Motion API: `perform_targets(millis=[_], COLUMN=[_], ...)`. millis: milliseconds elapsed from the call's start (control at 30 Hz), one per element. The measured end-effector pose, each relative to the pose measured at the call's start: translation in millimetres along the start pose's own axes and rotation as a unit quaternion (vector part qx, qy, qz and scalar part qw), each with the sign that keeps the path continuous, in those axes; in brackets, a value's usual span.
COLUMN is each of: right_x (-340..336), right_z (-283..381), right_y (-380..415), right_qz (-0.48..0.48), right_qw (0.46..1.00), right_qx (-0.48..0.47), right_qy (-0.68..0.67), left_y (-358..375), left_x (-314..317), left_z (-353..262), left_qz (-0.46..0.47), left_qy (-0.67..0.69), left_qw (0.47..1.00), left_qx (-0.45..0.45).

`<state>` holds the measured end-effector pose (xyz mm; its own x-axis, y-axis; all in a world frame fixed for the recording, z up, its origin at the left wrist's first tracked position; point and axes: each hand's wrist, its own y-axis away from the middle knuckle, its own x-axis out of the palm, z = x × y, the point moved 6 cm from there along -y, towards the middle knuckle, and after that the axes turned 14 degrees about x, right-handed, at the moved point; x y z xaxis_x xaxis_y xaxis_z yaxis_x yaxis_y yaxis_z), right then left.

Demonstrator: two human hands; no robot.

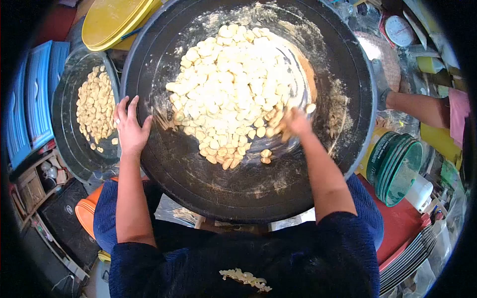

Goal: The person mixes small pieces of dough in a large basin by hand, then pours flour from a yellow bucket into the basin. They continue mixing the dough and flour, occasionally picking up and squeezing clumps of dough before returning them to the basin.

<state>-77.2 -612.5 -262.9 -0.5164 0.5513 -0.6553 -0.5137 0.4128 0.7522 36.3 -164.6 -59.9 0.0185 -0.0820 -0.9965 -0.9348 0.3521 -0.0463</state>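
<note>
A wide black basin (208,198) stands in front of me, its inner wall dusted with pale powder. Inside lies a large heap of small, pale, roundish pieces (223,99) that look like dough; bright light washes out the middle. My left hand (131,126) lies over the basin's left rim with its fingers spread. At the heap's lower right edge is my right hand (296,123), smeared by motion, with several pieces beside its fingers. Whether it grips any cannot be made out. A couple of loose pieces (266,156) lie just below it.
To the left, a dark tub (64,124) holds more such pieces (97,104). Yellow lids (109,22) are at the upper left, near blue drawers (37,94). Green-rimmed buckets (397,171) lie at right. Another person's arm (420,108) reaches in from the right, near a round dial (399,31).
</note>
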Motion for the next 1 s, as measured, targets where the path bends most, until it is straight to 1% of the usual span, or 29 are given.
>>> perform_targets(millis=[33, 67, 100, 133, 167, 200, 233, 267, 300, 333, 367, 400, 433, 467, 500, 533, 567, 633, 667, 700, 767, 833, 900, 967, 1000], right_x=[39.1, 60.3, 75.9, 82.5, 91.8, 82.4, 65.8, 1.6, -20.4, -28.6, -54.3, -66.1, -70.3, -61.1, -49.5, -31.8, -16.2, 10.1, 28.7, 45.2, 81.2, 116.6, 176.5, 190.7, 204.1], right_z=[-6.6, 12.5, 30.5, 46.1, 55.8, 62.7, 71.5, 92.6, 81.3, 61.5, 48.5, 29.1, 8.3, -9.9, -25.3, -30.3, -33.1, -32.8, -37.0, -34.9, -9.8, 42.4, 85.3, 145.5, 171.1], right_y=[22.3, 63.8, 85.7, 108.1, 111.2, 97.9, 88.2, 100.7, 69.0, 13.1, 10.5, -12.6, -35.7, -44.1, -42.9, -36.7, -29.7, -16.5, -5.2, 16.3, 40.6, 62.1, 47.4, 89.3, 100.4], right_qz=[0.163, 0.386, 0.303, 0.362, 0.417, 0.449, 0.474, 0.31, 0.187, 0.042, 0.01, -0.065, -0.141, -0.155, -0.168, -0.127, -0.086, 0.006, 0.168, 0.323, 0.484, 0.465, 0.422, 0.475, 0.506], right_qw=[0.978, 0.917, 0.939, 0.892, 0.866, 0.876, 0.871, 0.941, 0.96, 0.976, 0.948, 0.963, 0.968, 0.98, 0.979, 0.983, 0.983, 0.988, 0.959, 0.885, 0.834, 0.784, 0.698, 0.561, 0.538], right_qx=[0.047, 0.037, -0.101, -0.186, -0.242, -0.174, -0.103, -0.079, -0.068, -0.102, -0.014, -0.012, -0.011, 0.051, 0.113, 0.126, 0.137, 0.15, 0.211, 0.265, 0.149, 0.117, 0.148, 0.179, 0.114], right_qy=[-0.12, -0.096, 0.127, 0.198, 0.133, 0.026, -0.081, -0.113, -0.198, -0.189, -0.318, -0.263, -0.206, -0.11, -0.012, 0.038, 0.088, 0.041, -0.086, -0.208, -0.217, -0.395, -0.559, -0.654, -0.665], left_y=[3.0, 5.3, 5.6, 6.2, 7.1, 7.8, 7.8, 7.2, 7.0, 6.9, 6.6, 5.9, 5.8, 4.5, 4.3, 4.8, 4.0, 4.7, 3.9, 4.3, 4.2, 4.1, 7.5, 5.9, 5.9], left_x=[-0.3, 0.2, 0.9, -1.6, 1.7, 6.1, 9.8, 8.2, 10.0, 11.2, 11.3, 8.9, 8.5, 7.7, 7.2, 5.5, 6.2, 9.2, 8.9, 7.9, 9.6, 10.0, 9.9, 9.0, 10.0], left_z=[6.3, 9.2, 10.1, 8.3, 10.7, 14.6, 18.0, 16.0, 16.5, 17.9, 19.2, 17.2, 16.6, 15.6, 16.0, 15.5, 17.9, 19.2, 18.8, 18.9, 18.7, 19.6, 20.3, 21.8, 22.6], left_qz=[-0.003, -0.003, -0.004, -0.041, -0.039, -0.031, -0.023, -0.044, -0.037, -0.03, -0.026, -0.038, -0.038, -0.047, -0.056, -0.072, -0.073, -0.063, -0.059, -0.058, -0.047, -0.053, -0.052, -0.059, -0.061], left_qy=[0.004, 0.009, 0.012, 0.013, 0.013, 0.008, 0.004, -0.011, -0.012, -0.01, -0.008, -0.036, -0.039, -0.034, -0.028, -0.048, -0.051, -0.025, -0.028, -0.027, -0.023, -0.02, -0.021, 0.024, 0.024], left_qw=[1.0, 1.0, 0.998, 0.997, 0.997, 0.998, 0.999, 0.997, 0.998, 0.998, 0.999, 0.997, 0.997, 0.997, 0.997, 0.994, 0.994, 0.996, 0.997, 0.997, 0.998, 0.997, 0.997, 0.997, 0.997], left_qx=[-0.004, 0.026, 0.056, 0.067, 0.065, 0.057, 0.049, 0.055, 0.051, 0.045, 0.04, 0.058, 0.054, 0.052, 0.05, 0.07, 0.065, 0.056, 0.052, 0.051, 0.04, 0.043, 0.045, 0.034, 0.035])
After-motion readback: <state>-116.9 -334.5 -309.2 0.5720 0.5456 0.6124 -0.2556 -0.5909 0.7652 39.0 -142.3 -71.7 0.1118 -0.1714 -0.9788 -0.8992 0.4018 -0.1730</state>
